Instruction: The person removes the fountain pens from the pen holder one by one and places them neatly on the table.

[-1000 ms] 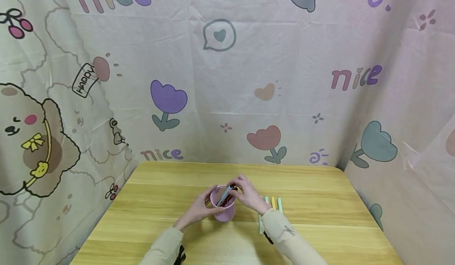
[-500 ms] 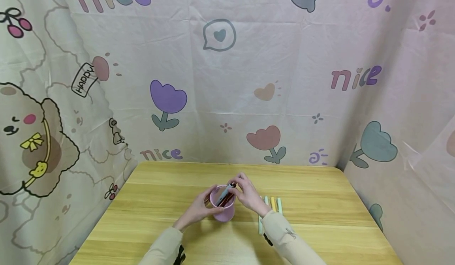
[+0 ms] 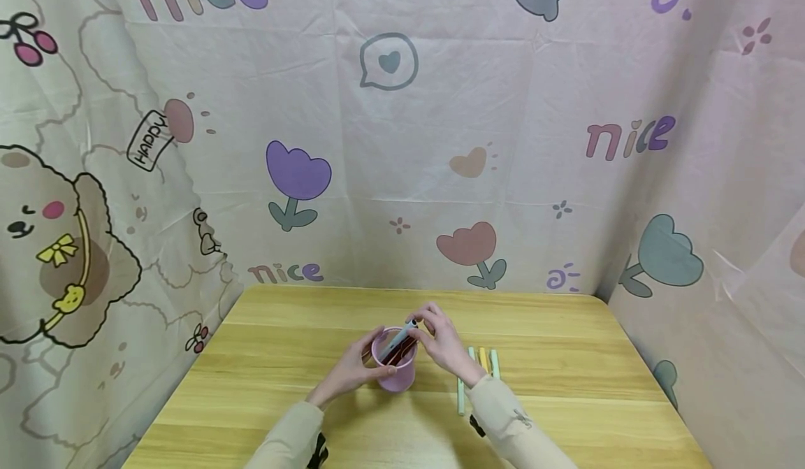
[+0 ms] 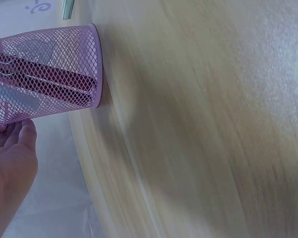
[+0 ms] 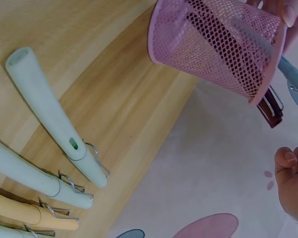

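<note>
Both hands are seen at a pink mesh pen cup point(image 3: 395, 368) standing upright near the middle of a pale wooden surface point(image 3: 264, 357). The left hand point(image 3: 349, 371) is curved against the cup's left wall, fingers bent around it to steady it. The right hand point(image 3: 445, 343) is held just past the cup's right rim, fingers loosely curled; whether a blue-grey pen point(image 3: 400, 340) leaning out of the cup is pinched or has been let go cannot be told from the head view, and in the right wrist view the fingertips point(image 5: 287, 157) appear apart from the rim with nothing between them.

Dark red pens point(image 5: 269, 111) are seen poking out of the cup's mouth, their metal clips showing. A neat release would best be made with the cup kept braced by the left hand, since the light wire mesh could be tipped by a slanting pen.

Four more pens point(image 3: 479, 365) are laid side by side on the surface just right of the cup: smooth, matte, rounded barrels in mint, pale blue and yellow point(image 5: 25, 214), each with a small wire clip. A printed cartoon cloth point(image 3: 390, 140) is hung behind.
</note>
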The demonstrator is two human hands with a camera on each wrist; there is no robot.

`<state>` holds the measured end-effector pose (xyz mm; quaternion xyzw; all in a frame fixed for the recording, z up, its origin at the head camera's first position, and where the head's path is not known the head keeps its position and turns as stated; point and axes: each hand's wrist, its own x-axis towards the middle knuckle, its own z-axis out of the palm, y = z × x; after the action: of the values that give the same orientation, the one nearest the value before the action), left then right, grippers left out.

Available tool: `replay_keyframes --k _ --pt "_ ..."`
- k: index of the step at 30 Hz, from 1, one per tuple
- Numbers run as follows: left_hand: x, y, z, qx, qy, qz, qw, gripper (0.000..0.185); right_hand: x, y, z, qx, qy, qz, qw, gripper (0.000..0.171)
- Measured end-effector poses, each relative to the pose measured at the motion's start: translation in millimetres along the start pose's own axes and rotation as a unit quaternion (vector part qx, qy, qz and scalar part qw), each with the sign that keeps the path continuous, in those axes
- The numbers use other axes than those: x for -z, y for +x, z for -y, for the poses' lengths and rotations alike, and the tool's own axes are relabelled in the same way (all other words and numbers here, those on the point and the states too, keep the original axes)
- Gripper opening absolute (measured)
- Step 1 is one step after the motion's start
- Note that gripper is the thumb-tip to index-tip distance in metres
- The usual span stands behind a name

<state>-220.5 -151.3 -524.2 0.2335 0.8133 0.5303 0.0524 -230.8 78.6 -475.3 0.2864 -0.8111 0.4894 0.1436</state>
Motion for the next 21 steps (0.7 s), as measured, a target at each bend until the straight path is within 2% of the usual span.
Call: replay_keyframes --k 13,17,21 --pt "0.2 -0.3 -1.3 -0.007 0.008 -0.001 0.9999 0.092 16 0 11 0.004 0.006 -0.029 1.000 0.016" --pt "0.0 -0.6 -1.9 -0.002 0.008 -0.002 1.0000 0.092 27 -1 32 -0.007 0.012 -0.030 0.999 0.015" --pt "-0.3 -0.6 -1.7 0.000 0.007 -0.004 1.0000 0.092 34 -2 33 -0.021 0.030 -0.039 0.999 0.015"
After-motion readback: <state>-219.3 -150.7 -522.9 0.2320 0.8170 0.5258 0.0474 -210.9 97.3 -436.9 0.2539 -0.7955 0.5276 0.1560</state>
